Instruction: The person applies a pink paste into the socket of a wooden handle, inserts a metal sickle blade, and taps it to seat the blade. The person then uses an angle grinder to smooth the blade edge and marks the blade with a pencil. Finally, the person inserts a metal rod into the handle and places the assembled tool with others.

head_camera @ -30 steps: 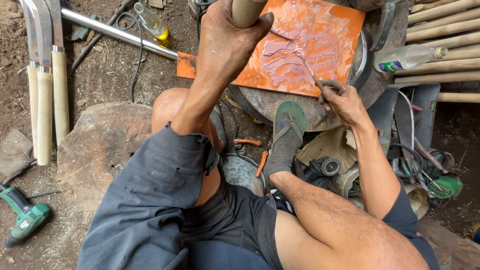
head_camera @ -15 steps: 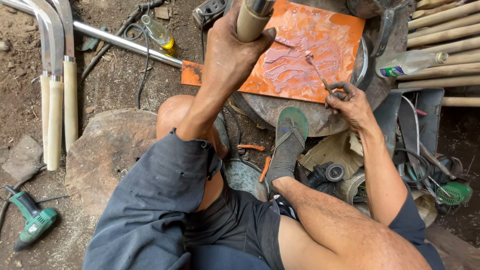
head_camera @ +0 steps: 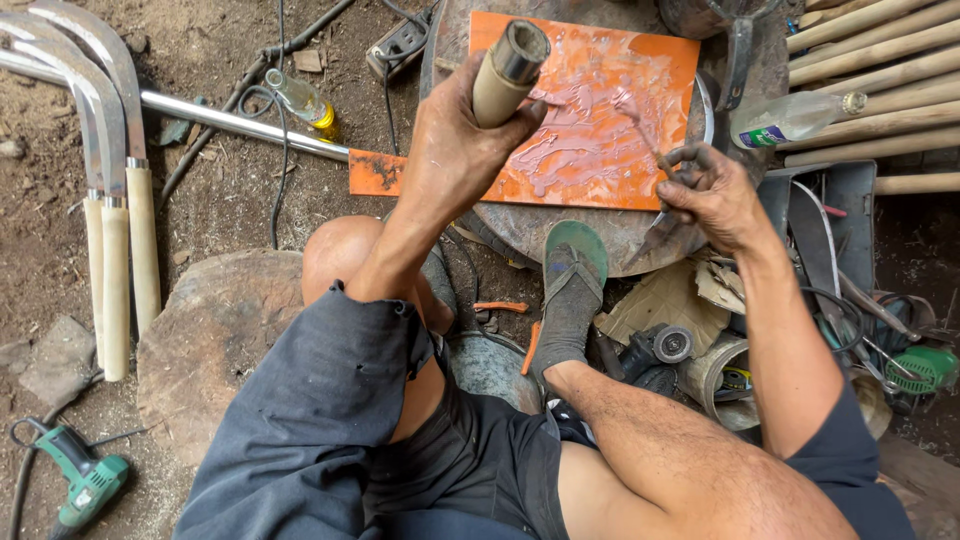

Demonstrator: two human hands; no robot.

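**Above the orange board: handle raised, stick working the paste**

Over the near-left part of the orange board (head_camera: 600, 150), a wooden handle with a metal ferrule (head_camera: 508, 72) is being gripped in the closed left hand (head_camera: 455, 150), ferrule end up. Since a second ago it is being held higher and more clear of the board. A thin stick (head_camera: 640, 125) is being pinched in the closed right hand (head_camera: 715, 195), its tip drawn back toward the board's right side, in the pale paste (head_camera: 575, 150). The board is being carried on a round metal base (head_camera: 520, 225); its left strip is overhanging. Open room is being left on the board's left half. The right edge is being crowded by a plastic bottle (head_camera: 790, 120) and stacked poles (head_camera: 880, 60). Sickles (head_camera: 110, 200) are lying well apart on the dirt floor.
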